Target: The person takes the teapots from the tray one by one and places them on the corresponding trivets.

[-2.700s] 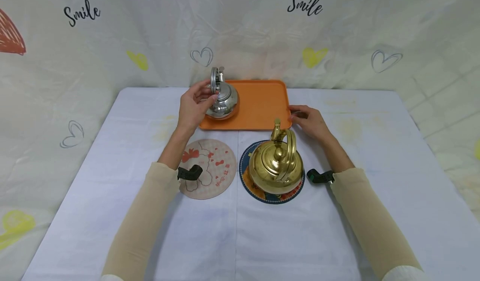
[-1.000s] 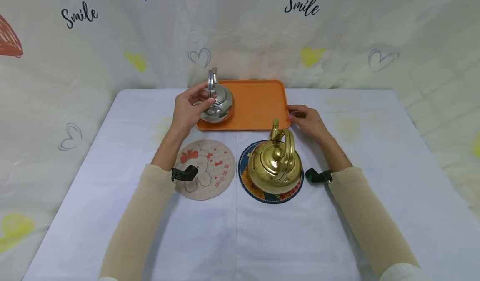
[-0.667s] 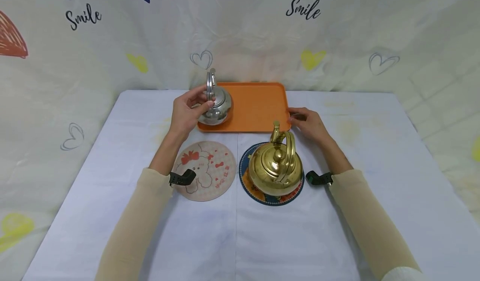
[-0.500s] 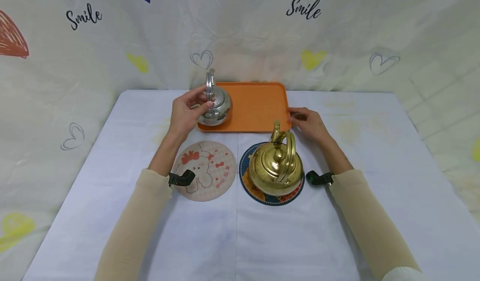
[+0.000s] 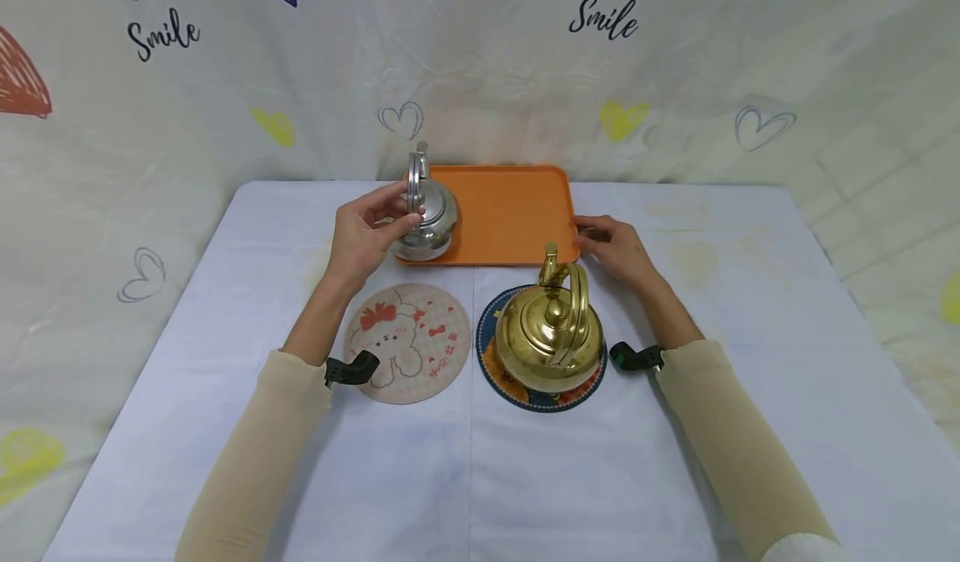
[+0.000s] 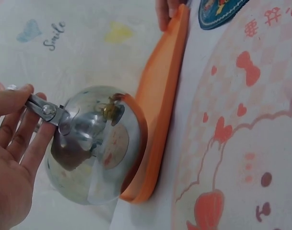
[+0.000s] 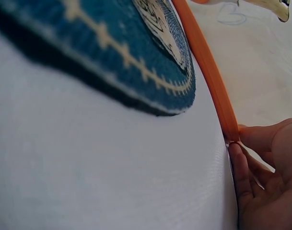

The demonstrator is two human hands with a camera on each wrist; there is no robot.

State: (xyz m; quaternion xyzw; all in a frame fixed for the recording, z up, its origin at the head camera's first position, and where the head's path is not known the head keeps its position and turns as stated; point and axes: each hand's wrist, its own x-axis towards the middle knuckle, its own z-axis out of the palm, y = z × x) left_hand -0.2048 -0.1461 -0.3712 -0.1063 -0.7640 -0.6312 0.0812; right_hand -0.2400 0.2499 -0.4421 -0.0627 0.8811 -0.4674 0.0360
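My left hand (image 5: 360, 241) grips the upright handle of a shiny silver kettle (image 5: 433, 228), thumb on one side and fingers on the other. The kettle overlaps the left end of an orange tray (image 5: 517, 212); in the left wrist view its rounded body (image 6: 95, 148) stands close over the tray's rim (image 6: 157, 158). On the tray's right edge, my right hand (image 5: 618, 249) pinches the rim, which the right wrist view shows as thumb and fingers at the tray's corner (image 7: 227, 124). A gold kettle (image 5: 547, 345) stands in front of the tray, nearer my right arm.
Under the gold kettle lies a round blue patterned mat (image 5: 489, 353). A round pink mat with a cartoon rabbit (image 5: 408, 370) lies to its left, in front of the silver kettle. White cloth covers the table (image 5: 480, 487), and a printed curtain (image 5: 510, 70) hangs behind it.
The silver kettle has shifted left and a little toward me in my left hand, over the tray's left end. My right hand has kept its place on the tray's edge.
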